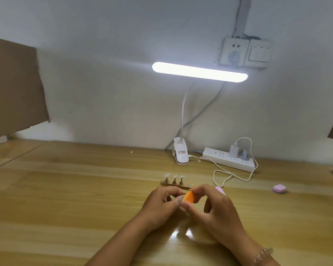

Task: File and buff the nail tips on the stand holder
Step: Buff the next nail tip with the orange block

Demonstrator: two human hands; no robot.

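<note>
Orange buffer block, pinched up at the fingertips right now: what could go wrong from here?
1. The stand holder with three nail tips stands just beyond the left hand; a forward stroke could knock it over.
2. The right hand pinches the orange buffer block by fingertips only, so it may slip under pressure.
3. The white cable loops on the table just beyond the right hand; a wide stroke could snag it.
</note>
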